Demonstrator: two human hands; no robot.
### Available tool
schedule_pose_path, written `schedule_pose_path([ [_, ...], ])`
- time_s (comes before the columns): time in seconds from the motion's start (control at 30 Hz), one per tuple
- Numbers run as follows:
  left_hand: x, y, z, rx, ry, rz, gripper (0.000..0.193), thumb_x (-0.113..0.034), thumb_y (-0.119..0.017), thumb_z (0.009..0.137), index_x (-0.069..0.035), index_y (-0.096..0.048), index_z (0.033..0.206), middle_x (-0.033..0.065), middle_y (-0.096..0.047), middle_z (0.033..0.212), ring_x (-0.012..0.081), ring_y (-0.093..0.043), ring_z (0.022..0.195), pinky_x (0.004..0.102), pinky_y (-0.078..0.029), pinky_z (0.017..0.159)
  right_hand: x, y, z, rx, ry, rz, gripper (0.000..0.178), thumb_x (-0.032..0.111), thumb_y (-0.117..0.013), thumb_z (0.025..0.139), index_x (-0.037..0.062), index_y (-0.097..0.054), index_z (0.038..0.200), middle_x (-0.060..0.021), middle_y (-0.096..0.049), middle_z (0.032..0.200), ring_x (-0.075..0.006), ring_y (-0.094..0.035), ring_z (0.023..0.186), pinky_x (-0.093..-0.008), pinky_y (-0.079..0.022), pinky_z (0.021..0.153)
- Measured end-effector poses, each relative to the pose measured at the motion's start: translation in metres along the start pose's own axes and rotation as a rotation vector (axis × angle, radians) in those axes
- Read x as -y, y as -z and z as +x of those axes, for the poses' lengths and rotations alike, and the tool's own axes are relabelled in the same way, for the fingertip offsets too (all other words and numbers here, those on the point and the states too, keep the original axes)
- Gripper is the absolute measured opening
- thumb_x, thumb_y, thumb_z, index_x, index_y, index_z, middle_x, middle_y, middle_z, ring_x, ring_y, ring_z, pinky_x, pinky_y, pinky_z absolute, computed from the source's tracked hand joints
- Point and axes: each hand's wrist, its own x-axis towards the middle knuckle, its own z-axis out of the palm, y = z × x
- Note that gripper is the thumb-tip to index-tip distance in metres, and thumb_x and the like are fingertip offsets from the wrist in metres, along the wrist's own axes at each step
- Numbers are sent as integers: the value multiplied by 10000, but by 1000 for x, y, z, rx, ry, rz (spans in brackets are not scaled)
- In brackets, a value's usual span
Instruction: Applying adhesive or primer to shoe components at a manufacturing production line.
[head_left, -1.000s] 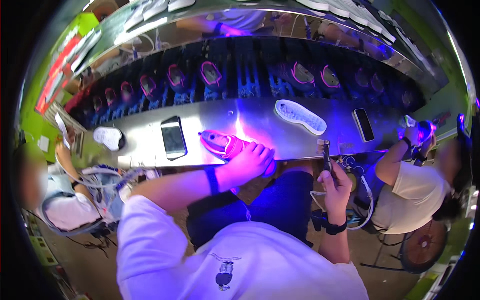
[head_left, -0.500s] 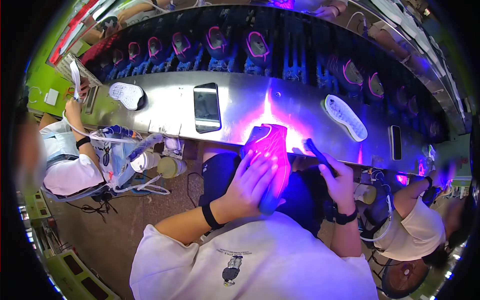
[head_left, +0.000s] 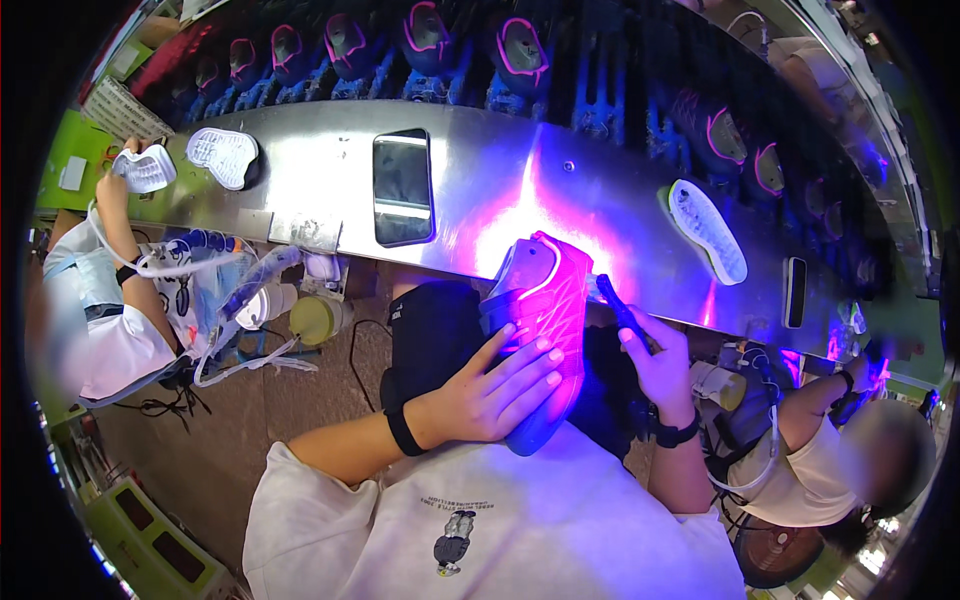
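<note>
A dark shoe upper [head_left: 560, 315] rests over my lap at the bench edge, glowing pink and violet under the light, with its heel end toward the bench. My left hand [head_left: 500, 390] is wrapped over its lower side, fingers laid across it. In my right hand [head_left: 660, 365] is a slim black-handled brush [head_left: 617, 305], gripped between thumb and fingers. Its tip comes close to the upper's right side; I cannot tell whether they touch. A white shoe sole [head_left: 708, 232] lies on the bench to the right.
On the metal bench [head_left: 310, 160] lie a large dark phone [head_left: 403, 187], a smaller phone [head_left: 795, 292] and another white sole [head_left: 222, 158]. Behind it, a dark rack [head_left: 620, 90] carries several pink-edged shoe uppers. Co-workers sit at both sides; the left one holds a white sole [head_left: 146, 168].
The shoe upper appears turned a little, and my left hand sits lower on it. My right hand has shifted slightly left with the brush. The left co-worker's sole is tilted differently.
</note>
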Motion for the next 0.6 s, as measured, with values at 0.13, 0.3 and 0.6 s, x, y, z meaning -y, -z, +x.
schedule_pose_path([
  [0.13,0,-3,1,-26,-8,-1,409,-171,-637,913,-3,-599,1284,204,-597,1386,355,-569,1321,634,-361,1140,-1,-7,-15,2,-50,115,376,134,-711,948,-28,-653,1282,-78,-733,1053,-117,-643,921,-280,-509,856],
  [0.3,-1,0,3,-10,1,-5,398,-184,-628,919,-6,-610,1275,204,-599,1383,351,-575,1316,632,-362,1140,-9,-10,-26,33,-74,200,377,126,-713,946,-40,-652,1279,-56,-715,1015,-106,-626,895,-275,-508,831],
  [0.6,-4,9,14,56,-31,43,393,-202,-683,899,-19,-591,1235,195,-651,1306,356,-620,1260,635,-394,1117,-11,8,-77,161,-33,144,395,146,-731,933,-39,-655,1274,-55,-705,907,-105,-638,793,-267,-510,740],
])
